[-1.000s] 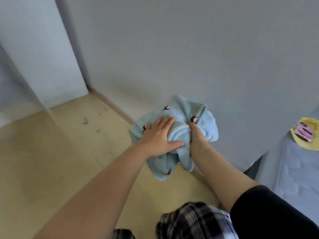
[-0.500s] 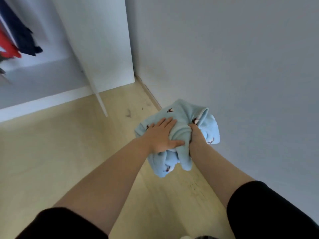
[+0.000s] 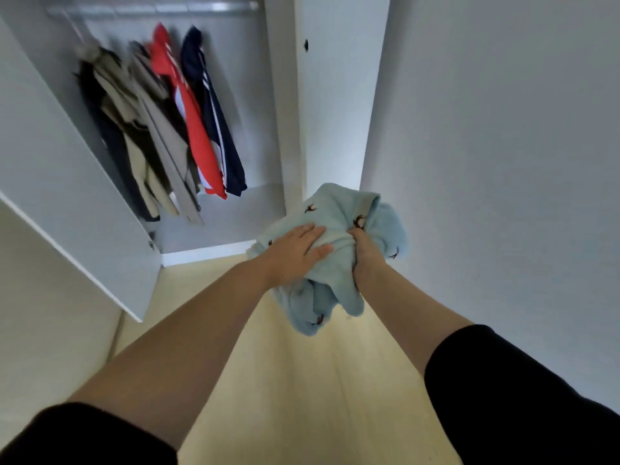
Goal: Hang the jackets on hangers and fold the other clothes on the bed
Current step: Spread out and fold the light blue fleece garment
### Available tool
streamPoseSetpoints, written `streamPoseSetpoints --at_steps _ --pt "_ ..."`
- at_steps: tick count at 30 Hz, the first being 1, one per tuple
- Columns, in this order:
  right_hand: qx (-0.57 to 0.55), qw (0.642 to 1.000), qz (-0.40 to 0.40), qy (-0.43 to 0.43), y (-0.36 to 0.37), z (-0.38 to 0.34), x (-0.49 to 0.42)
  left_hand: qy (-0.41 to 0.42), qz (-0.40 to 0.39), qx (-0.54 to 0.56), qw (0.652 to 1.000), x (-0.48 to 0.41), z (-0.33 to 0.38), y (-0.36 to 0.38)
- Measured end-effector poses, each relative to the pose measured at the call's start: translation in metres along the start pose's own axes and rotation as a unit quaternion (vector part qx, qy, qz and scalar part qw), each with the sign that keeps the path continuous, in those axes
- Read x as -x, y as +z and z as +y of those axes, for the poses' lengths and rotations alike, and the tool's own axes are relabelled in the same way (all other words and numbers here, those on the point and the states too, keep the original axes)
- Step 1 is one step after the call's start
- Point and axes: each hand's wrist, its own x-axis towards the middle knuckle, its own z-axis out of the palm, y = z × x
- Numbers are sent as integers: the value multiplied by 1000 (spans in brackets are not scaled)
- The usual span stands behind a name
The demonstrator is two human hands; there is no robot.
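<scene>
So the person is standing right in front of the open wardrobe (image 3: 330, 112), holding a bunched-up blue garment (image 3: 339, 209) out in the air at about chest height, over the wood floor (image 3: 302, 380). It's a soft pale blue thing with little dark prints on it, all scrunched, with a bit drooping down below the wrists.

The left hand (image 3: 295, 253) lies flat on top of the bundle, fingers straight and together, thumb out to the side, just pressing down on the cloth. The right hand (image 3: 365, 255) is on the right side of the bundle, fingers curled and dug into the fabric, so that's the one actually gripping it. Both arms are stretched forward, with black sleeves (image 3: 503, 380) at the upper arms.

Inside the wardrobe a few jackets hang off the rail (image 3: 151, 8): a navy jacket (image 3: 214, 119) with white stripes furthest right, a red jacket (image 3: 194, 129) beside it, then beige jackets (image 3: 157, 139) and darker ones, kinda blurry. The wardrobe door (image 3: 67, 203) is swung open on the left. A plain white wall (image 3: 503, 146) runs along the right.
</scene>
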Motion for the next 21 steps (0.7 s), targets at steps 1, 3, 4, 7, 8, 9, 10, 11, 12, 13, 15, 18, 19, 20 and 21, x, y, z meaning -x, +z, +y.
streamPoseSetpoints --at_steps 1,3,4,7,8,9,10,11,12,13,15,18,19,20,21 --pt "3 1000 -19 -16 23 -9 7 -4 22 28 999 5 -2 -27" --pt "19 997 -44 -54 66 -25 19 -7 72 51 996 17 -8 -75" --pt "36 995 -45 -79 86 -34 25 -7 99 45 994 22 -12 -97" --pt "116 978 -55 -165 140 -63 37 -26 186 64 980 28 -28 -154" --pt "150 966 -61 -200 158 -75 38 -31 208 81 974 26 -33 -173" --pt "183 953 -64 -234 174 -86 39 -34 227 102 968 22 -37 -190" --pt "212 937 -67 -267 190 -98 38 -34 246 122 961 16 -43 -208" --pt "237 921 -72 -301 206 -110 35 -32 265 137 954 9 -48 -226" --pt "261 902 -78 -333 222 -121 31 -32 284 149 947 0 -54 -242" --pt "282 882 -89 -366 239 -131 24 -31 301 162 939 -9 -62 -259" --pt "308 848 -103 -419 271 -149 7 -29 328 189 925 -33 -79 -289" --pt "295 836 -114 -448 328 -176 -30 -24 352 210 912 -77 -108 -336" --pt "284 839 -117 -449 349 -186 -44 -19 356 210 910 -92 -118 -353" --pt "265 849 -130 -438 370 -197 -57 -19 358 208 910 -107 -126 -371" --pt "238 864 -146 -419 388 -205 -70 -20 360 203 910 -123 -135 -386"
